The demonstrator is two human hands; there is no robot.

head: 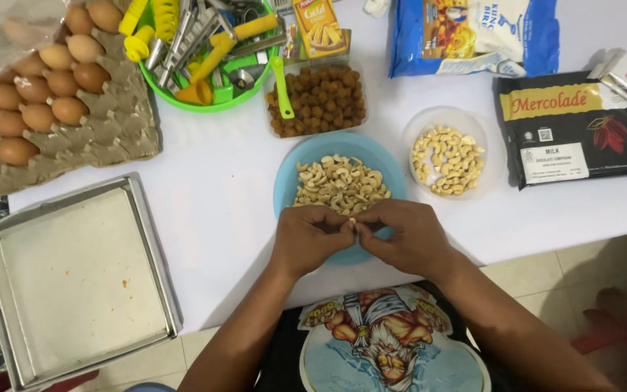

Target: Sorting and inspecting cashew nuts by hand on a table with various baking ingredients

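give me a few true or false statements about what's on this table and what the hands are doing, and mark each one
1. Both hands, left hand and right hand, pinch one cashew piece between their fingertips. True.
2. The blue plate holds eggs. False: it holds cashews; the eggs sit in a cardboard tray.
3. The square metal baking pan is full of nuts. False: no nuts lie in it.
4. A clear round tub of cashews stands right of the blue plate. True.
5. The green bowl holds utensils. True.

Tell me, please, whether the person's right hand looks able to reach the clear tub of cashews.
Probably yes: the right hand is near the clear tub of cashews, with only bare white table between, though its fingers hold a cashew piece.
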